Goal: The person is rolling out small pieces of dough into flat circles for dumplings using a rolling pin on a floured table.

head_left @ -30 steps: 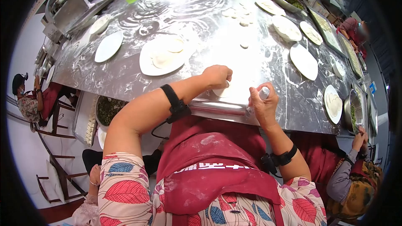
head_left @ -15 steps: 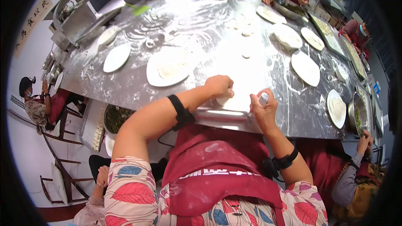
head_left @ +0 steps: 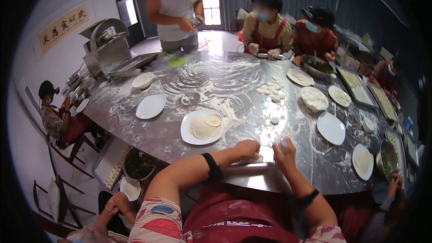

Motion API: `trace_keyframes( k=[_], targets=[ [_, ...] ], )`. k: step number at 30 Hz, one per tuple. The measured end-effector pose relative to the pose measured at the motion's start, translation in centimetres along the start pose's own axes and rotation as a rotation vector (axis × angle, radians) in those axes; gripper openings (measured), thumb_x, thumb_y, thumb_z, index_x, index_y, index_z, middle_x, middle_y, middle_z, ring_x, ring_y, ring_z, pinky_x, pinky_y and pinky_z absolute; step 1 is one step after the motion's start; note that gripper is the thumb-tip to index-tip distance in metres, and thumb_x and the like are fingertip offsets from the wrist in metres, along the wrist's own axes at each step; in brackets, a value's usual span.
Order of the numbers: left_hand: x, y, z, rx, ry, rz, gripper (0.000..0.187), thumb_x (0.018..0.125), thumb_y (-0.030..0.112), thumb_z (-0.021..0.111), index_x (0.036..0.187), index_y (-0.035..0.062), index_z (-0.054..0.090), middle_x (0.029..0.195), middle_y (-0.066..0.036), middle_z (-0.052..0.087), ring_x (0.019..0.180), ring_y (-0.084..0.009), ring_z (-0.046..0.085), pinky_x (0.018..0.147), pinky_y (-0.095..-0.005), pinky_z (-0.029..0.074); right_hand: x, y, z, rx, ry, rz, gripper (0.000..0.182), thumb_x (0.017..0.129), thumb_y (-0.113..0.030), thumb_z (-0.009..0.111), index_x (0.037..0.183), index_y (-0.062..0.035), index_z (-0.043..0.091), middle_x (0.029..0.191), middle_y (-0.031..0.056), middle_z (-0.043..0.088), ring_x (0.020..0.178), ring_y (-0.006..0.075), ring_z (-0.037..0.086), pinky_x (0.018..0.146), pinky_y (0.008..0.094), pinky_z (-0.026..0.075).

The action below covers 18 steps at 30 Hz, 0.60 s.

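Observation:
My left hand [head_left: 247,150] is closed at the table's near edge, its fingertips on a small pale piece of dough [head_left: 257,159] that is mostly hidden. Just to the right, my right hand [head_left: 285,154] is wrapped round a rolling pin [head_left: 283,144], whose rounded end shows above the fist. A white plate [head_left: 185,136] with flat dough rounds [head_left: 204,127] stands beyond my left forearm. One small dough lump [head_left: 274,120] lies farther out from my hands, with several more [head_left: 271,91] behind it.
Floury metal table [head_left: 243,90] bears an empty plate [head_left: 151,106] at left, another [head_left: 331,128] at right, and a flour bowl [head_left: 314,99]. A machine [head_left: 105,47] stands back left. Co-workers sit and stand around. One person's hands [head_left: 396,182] are near a filling bowl [head_left: 387,158].
The view has tilted upward, bringing the far people and wall into sight. My hands now appear lower in the picture, still close together, with the rolling pin still in my right hand.

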<state>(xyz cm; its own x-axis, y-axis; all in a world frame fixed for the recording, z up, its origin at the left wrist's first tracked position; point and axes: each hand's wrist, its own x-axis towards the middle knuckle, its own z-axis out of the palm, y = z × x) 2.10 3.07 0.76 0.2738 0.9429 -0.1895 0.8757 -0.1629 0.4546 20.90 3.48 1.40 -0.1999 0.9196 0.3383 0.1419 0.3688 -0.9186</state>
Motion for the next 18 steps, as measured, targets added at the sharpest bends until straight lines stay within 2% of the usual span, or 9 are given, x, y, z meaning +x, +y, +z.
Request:
trace_keyframes(
  k=[2, 3, 6, 7, 10, 12, 14, 17, 18],
  targets=[
    [-0.2, -1.2, 1.1, -0.097, 0.084, 0.026, 0.025, 0.073, 0.024, 0.066, 0.087, 0.0035, 0.064, 0.083, -0.017, 0.065, 0.082, -0.0317, 0.063, 0.071, -0.0405, 0.048, -2.8, -0.8, -1.3, -0.001, -0.012, 0.061, 0.018, 0.082, -0.005, 0.065, 0.079, -0.0013, 0.047, 0.056, 0.0061, 0.055, 0.046, 0.0121, 0.054, 0.041, 0.0269, 0.042],
    [-0.3, -1.4, 1.2, -0.143, 0.128, 0.042, 0.024, 0.074, 0.023, 0.065, 0.087, 0.003, 0.063, 0.082, -0.018, 0.064, 0.08, -0.0312, 0.063, 0.069, -0.0404, 0.047, -3.7, -1.0, -1.5, 0.099, -0.02, 0.091, 0.018, 0.082, -0.004, 0.064, 0.079, -0.0014, 0.046, 0.055, 0.0062, 0.055, 0.047, 0.0122, 0.055, 0.041, 0.027, 0.042],
    [-1.3, -2.2, 0.7, -0.341, -0.005, -0.024, 0.026, 0.076, 0.024, 0.065, 0.089, 0.0016, 0.062, 0.082, -0.019, 0.064, 0.08, -0.0312, 0.062, 0.069, -0.04, 0.047, -3.0, -0.4, -1.4, 0.088, -0.047, 0.034, 0.018, 0.083, -0.004, 0.063, 0.079, -0.0023, 0.046, 0.055, 0.0062, 0.055, 0.047, 0.0116, 0.055, 0.041, 0.0271, 0.042],
    [-1.9, -2.1, 0.3, -0.301, -0.018, 0.022, 0.027, 0.078, 0.027, 0.064, 0.089, 0.0022, 0.063, 0.083, -0.019, 0.064, 0.079, -0.0321, 0.062, 0.069, -0.0403, 0.046, -1.8, -0.8, -1.0, -0.005, -0.039, 0.024, 0.019, 0.083, -0.006, 0.064, 0.078, -0.0023, 0.046, 0.055, 0.0058, 0.054, 0.046, 0.0116, 0.054, 0.042, 0.0267, 0.043],
    [-2.3, -0.6, -0.9, -0.124, -0.005, -0.005, 0.028, 0.079, 0.028, 0.064, 0.09, 0.0031, 0.064, 0.085, -0.019, 0.065, 0.08, -0.0331, 0.062, 0.07, -0.0407, 0.047, 2.2, 0.7, 0.8, -0.02, -0.027, -0.063, 0.021, 0.084, -0.009, 0.065, 0.077, -0.0036, 0.047, 0.053, 0.003, 0.052, 0.046, 0.0105, 0.051, 0.042, 0.027, 0.04],
    [-0.6, -1.3, 0.6, -0.097, 0.011, -0.021, 0.029, 0.079, 0.03, 0.065, 0.09, 0.0038, 0.066, 0.087, -0.019, 0.066, 0.083, -0.034, 0.063, 0.072, -0.0411, 0.047, 3.5, 1.5, 1.7, -0.048, -0.041, -0.045, 0.02, 0.084, -0.01, 0.065, 0.076, -0.0045, 0.047, 0.053, 0.0021, 0.05, 0.046, 0.01, 0.05, 0.042, 0.0276, 0.038],
    [0.0, -1.0, 0.1, -0.116, 0.004, -0.015, 0.031, 0.077, 0.032, 0.067, 0.089, 0.0033, 0.067, 0.088, -0.019, 0.066, 0.086, -0.0343, 0.063, 0.074, -0.0416, 0.048, 2.7, 1.6, 1.3, 0.021, -0.037, -0.007, 0.021, 0.085, -0.009, 0.064, 0.075, -0.004, 0.046, 0.054, 0.0028, 0.051, 0.046, 0.0097, 0.051, 0.04, 0.0265, 0.039],
    [-0.7, -0.5, 0.2, -0.028, -0.013, 0.048, 0.027, 0.077, 0.027, 0.067, 0.091, 0.0035, 0.067, 0.089, -0.019, 0.066, 0.087, -0.0339, 0.063, 0.076, -0.0412, 0.048, -1.6, -0.2, -0.8, -0.038, -0.017, 0.014, 0.019, 0.086, -0.006, 0.062, 0.077, -0.0042, 0.046, 0.055, 0.0041, 0.053, 0.044, 0.0095, 0.052, 0.039, 0.0247, 0.04],
    [-0.7, -0.7, 0.3, 0.007, -0.001, 0.056, 0.027, 0.076, 0.026, 0.067, 0.091, 0.0033, 0.067, 0.089, -0.019, 0.066, 0.087, -0.0337, 0.063, 0.076, -0.041, 0.049, -3.1, -0.7, -1.3, 0.048, -0.021, 0.043, 0.019, 0.086, -0.006, 0.062, 0.077, -0.0043, 0.045, 0.056, 0.0047, 0.053, 0.044, 0.0099, 0.053, 0.039, 0.0245, 0.041]
  ],
)
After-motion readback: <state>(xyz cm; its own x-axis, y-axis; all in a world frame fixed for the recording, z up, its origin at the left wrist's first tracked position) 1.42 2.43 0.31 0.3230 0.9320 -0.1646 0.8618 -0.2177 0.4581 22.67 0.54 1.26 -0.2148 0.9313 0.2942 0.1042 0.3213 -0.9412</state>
